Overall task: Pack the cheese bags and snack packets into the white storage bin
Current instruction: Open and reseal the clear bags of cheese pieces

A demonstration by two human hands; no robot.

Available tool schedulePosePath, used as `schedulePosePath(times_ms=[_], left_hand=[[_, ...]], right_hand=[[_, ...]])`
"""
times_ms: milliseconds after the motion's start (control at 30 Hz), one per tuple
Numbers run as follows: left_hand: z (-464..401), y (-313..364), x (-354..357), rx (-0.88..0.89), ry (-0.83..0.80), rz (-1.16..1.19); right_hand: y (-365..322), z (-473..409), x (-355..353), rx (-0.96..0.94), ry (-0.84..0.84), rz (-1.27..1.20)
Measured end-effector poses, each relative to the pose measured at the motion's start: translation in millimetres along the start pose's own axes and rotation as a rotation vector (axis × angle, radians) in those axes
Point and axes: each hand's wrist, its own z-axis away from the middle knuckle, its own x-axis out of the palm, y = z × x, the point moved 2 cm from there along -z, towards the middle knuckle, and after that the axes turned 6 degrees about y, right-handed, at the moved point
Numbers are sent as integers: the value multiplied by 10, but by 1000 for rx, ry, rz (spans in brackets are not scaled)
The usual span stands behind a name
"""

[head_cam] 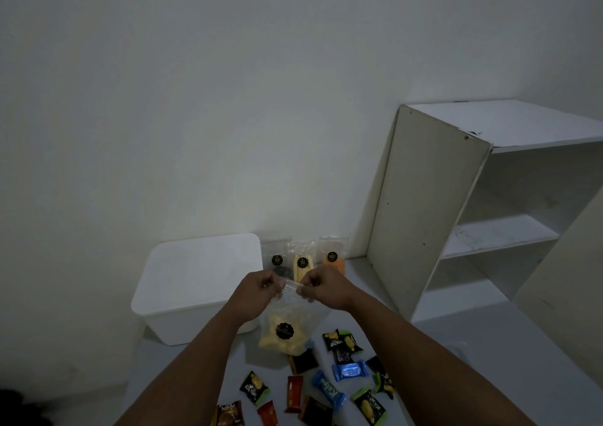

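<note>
We hold a clear cheese bag (284,324) with yellow pieces by its top edge, in the air just right of the white storage bin (195,288). Our left hand (257,290) and right hand (321,287) each pinch one side of that edge. Three more cheese bags (303,257) stand behind, against the wall. Snack packets (326,389) lie scattered below on the table (456,354); a white shelf unit (440,197) stands to the right.

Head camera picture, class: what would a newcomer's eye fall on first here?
Two bare hands, left hand and right hand, pinch the top of a clear cheese bag at centre. Left of it stands the white storage bin, lid on. Bright snack packets lie scattered in front, and an empty white shelf unit stands at right.
</note>
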Motion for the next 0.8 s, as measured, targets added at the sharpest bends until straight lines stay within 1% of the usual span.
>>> schedulePosePath(times_ms=[200, 300, 433, 667, 800], left_hand=[[-13, -53, -10, -86, -55, 84], [0, 1, -5, -39, -68, 36], [-18, -2, -70, -25, -33, 45], [-30, 14, -92, -22, 2, 60], [-35, -16, -128, -40, 46, 111]], right_hand=[[-18, 18, -15, -30, -1, 20], [-17, 24, -17, -17, -1, -35], [7, 52, -44, 31, 10, -133], [17, 41, -32, 47, 47, -143], [24, 60, -60, 107, 94, -264]])
